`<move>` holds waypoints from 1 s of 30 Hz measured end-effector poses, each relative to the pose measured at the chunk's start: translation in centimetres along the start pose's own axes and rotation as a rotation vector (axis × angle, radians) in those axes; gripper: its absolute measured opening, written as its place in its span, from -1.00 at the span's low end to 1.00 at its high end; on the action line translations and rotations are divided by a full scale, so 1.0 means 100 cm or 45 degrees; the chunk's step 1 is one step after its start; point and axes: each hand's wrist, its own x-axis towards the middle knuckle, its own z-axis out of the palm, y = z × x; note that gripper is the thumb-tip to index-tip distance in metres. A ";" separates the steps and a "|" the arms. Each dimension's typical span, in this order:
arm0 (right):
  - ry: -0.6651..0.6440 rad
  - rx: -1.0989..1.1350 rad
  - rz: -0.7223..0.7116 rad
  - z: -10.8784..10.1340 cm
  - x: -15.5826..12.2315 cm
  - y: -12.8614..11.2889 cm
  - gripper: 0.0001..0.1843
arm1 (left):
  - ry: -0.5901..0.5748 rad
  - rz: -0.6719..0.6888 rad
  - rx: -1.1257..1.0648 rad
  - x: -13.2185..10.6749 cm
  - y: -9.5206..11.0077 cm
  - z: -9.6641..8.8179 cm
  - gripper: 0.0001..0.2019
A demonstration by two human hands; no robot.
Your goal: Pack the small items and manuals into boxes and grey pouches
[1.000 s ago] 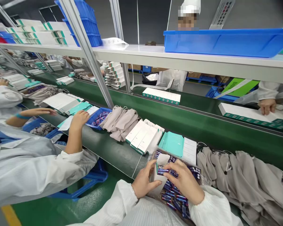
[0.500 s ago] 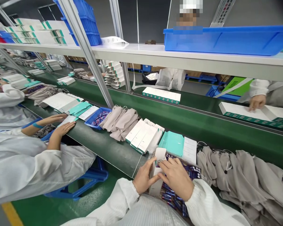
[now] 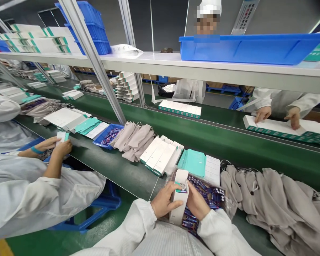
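My left hand [image 3: 165, 201] grips a narrow upright white carton [image 3: 179, 199] with a teal mark near its open top. My right hand [image 3: 196, 201] presses against the carton's right side, and its fingertips reach the opening. Whatever lies inside the carton is hidden. Below and to the right sits a clear plastic bag of blue and red batteries [image 3: 206, 193], touching my right hand. Nearby on the green conveyor belt [image 3: 117, 170] are white boxes [image 3: 160, 154], teal cards [image 3: 194, 163] and grey cloth pouches [image 3: 272, 202].
A co-worker's hands [image 3: 60, 147] at the left hold a small white and teal card. A blue tray of batteries [image 3: 108, 137] sits on the belt. Another person's hands [image 3: 277, 117] rest on a long white box across the line. A white shelf [image 3: 149, 62] carries blue crates.
The carton now stands more squarely between my hands. My right hand has moved from its front to its right side. The co-worker at the left has picked up a small card.
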 end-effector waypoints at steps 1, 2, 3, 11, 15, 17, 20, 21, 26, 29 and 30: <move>-0.010 0.048 -0.011 0.006 -0.001 -0.003 -0.49 | 0.027 0.003 -0.005 0.004 0.003 -0.001 -0.59; -0.014 0.075 -0.032 0.012 -0.003 -0.008 -0.53 | 0.073 0.010 -0.013 0.008 0.008 -0.004 -0.58; -0.019 0.086 -0.050 0.019 -0.007 -0.015 -0.55 | 0.124 0.022 -0.023 0.013 0.015 -0.008 -0.58; -0.027 0.059 -0.072 0.060 -0.038 -0.057 -0.56 | 0.043 -0.016 -0.076 0.032 0.078 -0.050 -0.58; 0.059 -0.369 -0.280 0.048 -0.036 -0.054 -0.60 | 0.108 -0.248 -0.419 0.021 0.070 -0.034 -0.53; -0.009 -0.773 -0.522 0.039 -0.035 -0.057 -0.64 | 0.197 -0.332 -0.630 0.018 0.064 -0.025 -0.48; -0.154 -1.196 -0.655 0.030 -0.034 -0.065 -0.69 | 0.273 -0.407 -0.725 0.017 0.063 -0.021 -0.43; -0.165 -1.213 -0.622 0.029 -0.035 -0.067 -0.70 | 0.268 -0.418 -0.716 0.018 0.065 -0.022 -0.42; -0.105 -0.961 -0.434 0.037 -0.038 -0.073 -0.65 | 0.175 -0.407 -0.597 0.021 0.075 -0.029 -0.37; -0.061 -0.795 -0.370 0.043 -0.041 -0.072 -0.64 | 0.155 -0.410 -0.563 0.022 0.076 -0.029 -0.35; -0.050 -0.727 -0.345 0.045 -0.043 -0.072 -0.64 | 0.151 -0.412 -0.558 0.022 0.076 -0.029 -0.35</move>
